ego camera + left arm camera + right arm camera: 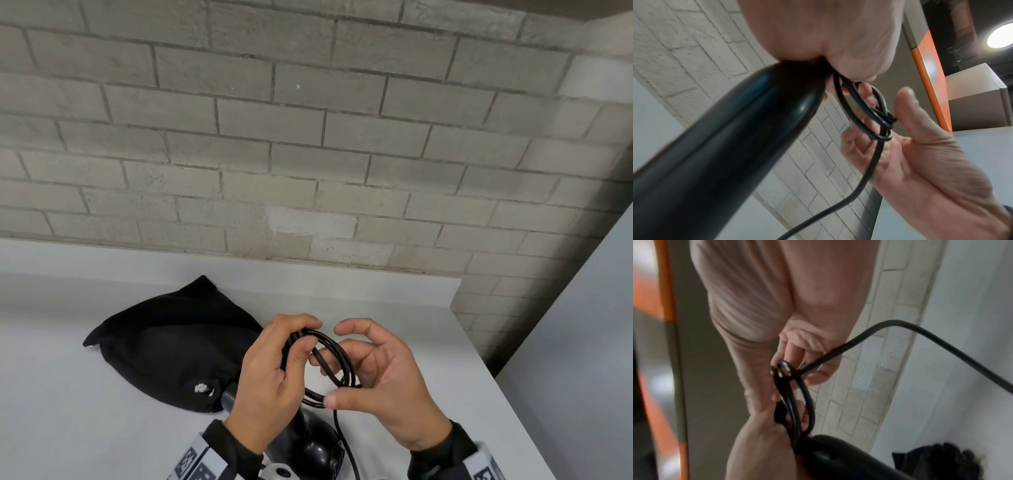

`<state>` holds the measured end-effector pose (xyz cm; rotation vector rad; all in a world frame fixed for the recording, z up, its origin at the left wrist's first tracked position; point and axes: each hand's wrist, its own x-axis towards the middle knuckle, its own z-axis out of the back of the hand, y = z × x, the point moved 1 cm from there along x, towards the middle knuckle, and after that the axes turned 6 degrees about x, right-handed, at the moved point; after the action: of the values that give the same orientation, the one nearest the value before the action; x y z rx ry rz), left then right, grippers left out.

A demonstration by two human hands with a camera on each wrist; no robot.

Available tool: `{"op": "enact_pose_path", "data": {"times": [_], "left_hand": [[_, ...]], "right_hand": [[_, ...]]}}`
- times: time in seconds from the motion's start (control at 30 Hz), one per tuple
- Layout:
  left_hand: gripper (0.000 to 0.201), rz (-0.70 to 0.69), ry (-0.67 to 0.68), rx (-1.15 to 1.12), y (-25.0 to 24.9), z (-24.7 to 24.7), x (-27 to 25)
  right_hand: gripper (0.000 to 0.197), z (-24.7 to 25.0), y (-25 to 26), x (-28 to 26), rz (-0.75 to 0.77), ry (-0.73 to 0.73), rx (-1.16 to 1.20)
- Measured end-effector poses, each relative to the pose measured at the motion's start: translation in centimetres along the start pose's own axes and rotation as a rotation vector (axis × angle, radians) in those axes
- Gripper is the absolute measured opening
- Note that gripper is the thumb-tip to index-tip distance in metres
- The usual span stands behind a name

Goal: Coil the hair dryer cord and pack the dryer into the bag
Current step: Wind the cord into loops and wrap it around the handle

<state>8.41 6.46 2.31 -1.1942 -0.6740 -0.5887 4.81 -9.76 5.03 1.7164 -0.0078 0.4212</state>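
Note:
The black hair dryer (310, 442) hangs below my left hand (274, 370), which grips its end together with several loops of the black cord (337, 359). In the left wrist view the dryer body (725, 146) fills the lower left, and the cord loops (865, 113) run across to my right hand (920, 162). My right hand (380, 373) pinches the far side of the coil between thumb and curled fingers. A loose length of cord (344, 442) trails down out of view. The black cloth bag (164, 346) lies on the white table, left of my hands.
The white table (68, 394) runs along a grey brick wall (308, 137), with its right edge (513, 404) close to my right hand. In the right wrist view the bag (937, 462) sits at the lower right, beyond the dryer (838, 456).

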Motion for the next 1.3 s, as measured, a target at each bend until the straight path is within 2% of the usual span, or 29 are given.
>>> {"op": "enact_pose_path", "data": {"times": [0.13, 0.27, 0.37, 0.43, 0.57, 0.73, 0.87, 0.93, 1.0, 1.07, 1.13, 1.2, 1.27, 1.3], "left_hand": [[0.017, -0.002, 0.010, 0.021, -0.2, -0.3, 0.1], [0.017, -0.015, -0.013, 0.027, -0.3, -0.7, -0.1], [0.020, -0.023, -0.051, 0.059, -0.2, -0.9, -0.2], [0.020, -0.024, -0.070, 0.081, 0.0, -0.9, -0.2], [0.025, -0.007, -0.089, 0.080, 0.2, -0.8, -0.1], [0.021, 0.012, -0.108, 0.066, 0.1, -0.8, -0.3], [0.017, -0.009, -0.102, 0.070, 0.0, -0.7, -0.3], [0.017, -0.024, -0.098, 0.079, 0.1, -0.8, -0.3], [0.016, -0.044, -0.092, 0.091, 0.2, -0.7, -0.2], [0.015, -0.059, -0.093, 0.092, 0.3, -0.6, -0.2], [0.015, -0.079, -0.085, 0.086, 0.3, -0.6, -0.1], [0.014, -0.108, -0.063, 0.083, 0.1, -0.7, -0.2], [0.014, -0.127, -0.053, 0.079, -0.1, -1.0, -0.2], [0.013, -0.123, -0.059, 0.078, -0.1, -1.1, -0.2]], "right_hand": [[0.042, -0.9, -0.3, -0.3, 0.195, -0.193, -0.434], [0.008, -1.2, -1.5, -0.7, 0.602, -0.283, -0.920], [0.012, -1.6, -2.3, -1.0, 0.730, -0.419, -1.196], [0.018, -2.0, -2.2, -1.0, 0.703, -0.499, -1.256], [0.024, -2.5, -1.5, -0.7, 0.568, -0.549, -1.375], [0.015, -2.6, -1.5, -0.9, 0.513, -0.480, -1.434], [0.022, -3.0, -2.0, -0.8, 0.404, -0.460, -1.441], [0.024, -3.2, -1.8, -0.6, 0.298, -0.444, -1.352], [0.019, -3.2, -1.3, -0.4, 0.128, -0.405, -1.105], [0.017, -2.5, -0.4, -0.2, -0.108, -0.344, -0.681], [0.022, -1.7, 1.2, 0.1, -0.368, -0.281, -0.131], [0.030, -0.8, 2.2, 0.2, -0.537, -0.212, 0.282], [0.037, -0.3, 2.5, 0.2, -0.562, -0.202, 0.386], [0.040, -0.2, 2.3, 0.1, -0.506, -0.212, 0.295]]}}
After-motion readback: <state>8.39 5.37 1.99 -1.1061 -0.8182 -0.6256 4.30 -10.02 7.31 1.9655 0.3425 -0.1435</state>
